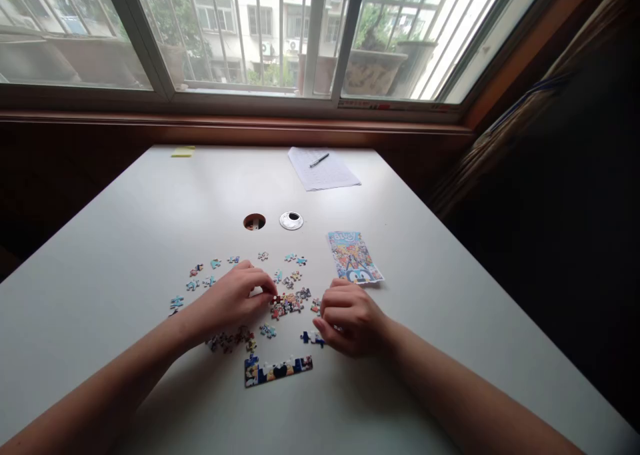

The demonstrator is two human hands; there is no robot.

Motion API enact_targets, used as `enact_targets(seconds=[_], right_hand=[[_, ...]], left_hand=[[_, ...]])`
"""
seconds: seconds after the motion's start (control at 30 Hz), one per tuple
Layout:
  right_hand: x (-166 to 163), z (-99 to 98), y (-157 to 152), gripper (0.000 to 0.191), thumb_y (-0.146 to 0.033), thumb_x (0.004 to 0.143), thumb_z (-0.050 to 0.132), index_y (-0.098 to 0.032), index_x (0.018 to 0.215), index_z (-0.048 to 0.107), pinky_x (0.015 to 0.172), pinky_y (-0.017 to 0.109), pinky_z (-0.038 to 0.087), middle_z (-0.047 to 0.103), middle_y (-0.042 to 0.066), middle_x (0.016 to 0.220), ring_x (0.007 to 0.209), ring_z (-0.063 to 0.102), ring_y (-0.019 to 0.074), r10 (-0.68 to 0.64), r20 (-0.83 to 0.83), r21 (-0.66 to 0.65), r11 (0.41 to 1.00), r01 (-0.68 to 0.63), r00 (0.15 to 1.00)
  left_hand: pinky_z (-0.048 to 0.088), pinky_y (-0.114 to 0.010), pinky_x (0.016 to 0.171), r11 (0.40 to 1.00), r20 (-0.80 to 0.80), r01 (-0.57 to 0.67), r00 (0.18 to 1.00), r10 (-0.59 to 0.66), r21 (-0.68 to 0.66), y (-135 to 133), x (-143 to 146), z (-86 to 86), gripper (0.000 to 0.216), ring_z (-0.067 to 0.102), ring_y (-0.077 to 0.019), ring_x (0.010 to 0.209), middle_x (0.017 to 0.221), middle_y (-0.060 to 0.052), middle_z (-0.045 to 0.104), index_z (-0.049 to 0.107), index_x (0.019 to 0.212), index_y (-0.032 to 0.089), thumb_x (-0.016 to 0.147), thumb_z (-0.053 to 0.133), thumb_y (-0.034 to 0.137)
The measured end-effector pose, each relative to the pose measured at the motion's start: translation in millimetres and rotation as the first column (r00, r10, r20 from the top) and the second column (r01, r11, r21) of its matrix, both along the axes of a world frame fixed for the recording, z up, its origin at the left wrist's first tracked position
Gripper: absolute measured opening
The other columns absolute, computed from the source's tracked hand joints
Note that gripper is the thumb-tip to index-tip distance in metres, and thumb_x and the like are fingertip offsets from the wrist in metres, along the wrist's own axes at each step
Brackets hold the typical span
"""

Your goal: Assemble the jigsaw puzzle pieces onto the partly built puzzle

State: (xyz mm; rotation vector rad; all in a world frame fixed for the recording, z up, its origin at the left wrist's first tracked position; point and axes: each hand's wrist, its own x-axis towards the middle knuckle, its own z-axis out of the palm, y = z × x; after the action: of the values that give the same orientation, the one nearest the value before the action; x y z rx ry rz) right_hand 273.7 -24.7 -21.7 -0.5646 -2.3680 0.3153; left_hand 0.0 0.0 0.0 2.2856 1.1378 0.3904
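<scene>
My left hand (240, 295) reaches over the loose pieces, its thumb and forefinger closed on a dark red jigsaw piece (277, 300) at the edge of a small heap of jigsaw pieces (291, 306). To the right of that heap, my right hand (353, 314) rests low with its fingers curled in; what lies inside them, if anything, is hidden. Dark blue pieces (311, 337) lie just left of its thumb. Nearer to me sits a joined strip of puzzle (280, 371), with a corner rising at its left end. My left wrist partly covers another pile of pieces (227, 341).
Beyond my right hand lies a picture card (353, 252). Single pieces (193, 285) are scattered at left. Farther back, the white table (400, 242) has a round hole (255, 222) with a metal cover (291, 220) beside it, then papers (325, 173), a pen (319, 160) and yellow notes (183, 151).
</scene>
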Motion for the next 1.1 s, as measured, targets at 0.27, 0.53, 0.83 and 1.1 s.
enact_targets(seconds=[0.27,0.53,0.83,1.1], right_hand=[[-0.5,1.3,-0.5,0.034,-0.018,0.089,0.054,-0.021,0.058,0.042,0.063,0.031,0.035,0.052,-0.002,0.060,0.055,0.041,0.0115,-0.001,0.003,0.008,1.000,0.001,1.000],[-0.2,0.7,-0.5,0.034,-0.018,0.089,0.055,-0.020,0.057,0.041,0.063,0.032,0.035,0.053,-0.002,0.060,0.054,0.041,0.0113,0.006,-0.007,0.000,1.000,-0.006,1.000],[-2.4,1.7,1.6,0.017,-0.021,0.089,0.061,-0.020,0.073,0.059,0.068,0.032,0.039,0.065,0.002,0.077,0.070,0.053,0.0151,-0.028,0.046,-0.011,1.000,0.029,0.999],[-3.7,2.6,1.8,0.023,-0.026,0.091,0.064,-0.027,0.113,0.068,0.093,0.042,0.047,0.069,0.003,0.122,0.112,0.055,0.0236,-0.052,0.203,0.011,0.999,0.051,0.978]], left_hand=[[0.046,-0.037,0.088,0.999,-0.009,-0.013,1.000,0.012,-0.036,-0.4,0.6,2.9,0.012,0.057,-0.0215,0.098,0.094,0.000,0.073,0.071,0.093,0.027,0.091,0.059,0.025],[0.048,-0.036,0.085,0.999,-0.002,-0.019,1.000,0.019,-0.043,-1.0,0.1,2.6,0.013,0.058,-0.0219,0.097,0.092,-0.001,0.073,0.071,0.093,0.026,0.093,0.059,0.032],[0.048,-0.035,0.083,0.996,0.022,-0.065,0.998,0.067,-0.063,-0.7,-0.6,4.0,0.015,0.061,-0.0207,0.092,0.090,-0.001,0.073,0.072,0.090,0.025,0.092,0.060,0.034],[0.049,-0.033,0.079,0.991,-0.025,-0.098,0.995,0.096,-0.097,-3.1,0.7,7.3,0.015,0.062,-0.0207,0.092,0.091,-0.001,0.071,0.071,0.089,0.025,0.090,0.060,0.035]])
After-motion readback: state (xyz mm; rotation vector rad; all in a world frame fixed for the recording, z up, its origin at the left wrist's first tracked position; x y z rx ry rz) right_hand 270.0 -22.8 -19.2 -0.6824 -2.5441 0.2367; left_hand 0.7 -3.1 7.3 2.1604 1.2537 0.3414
